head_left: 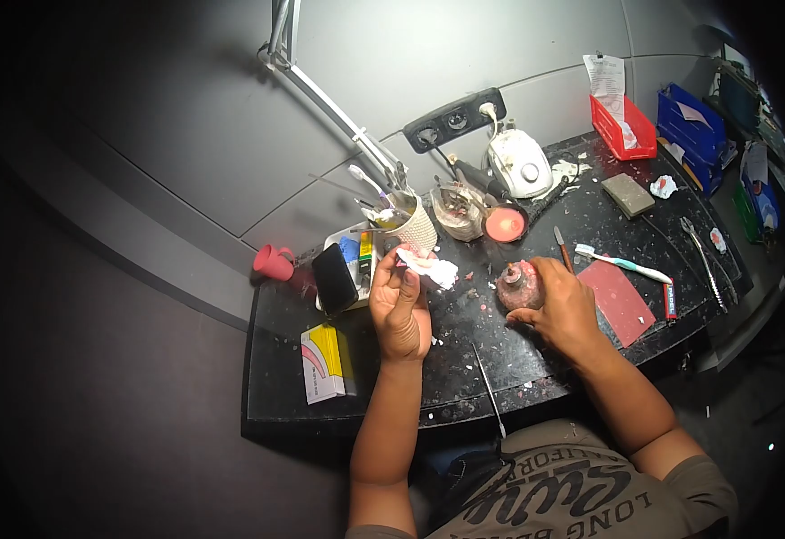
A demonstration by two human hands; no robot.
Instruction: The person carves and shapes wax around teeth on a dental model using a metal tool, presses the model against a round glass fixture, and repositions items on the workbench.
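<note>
White piece pinched in my L fingers; R fingers grip jar. Step, I judge: jar handling; next calls for steady hold w/ both.

Looks matt and rough on the white piece; like metal on lamp arm, plastic on red bin.

Shirt, below the black table: "CALIFOR…", "LONG BEA…"; large script between, unclear. Yellow-and-white box, table's left end: small print, illegible.
</note>
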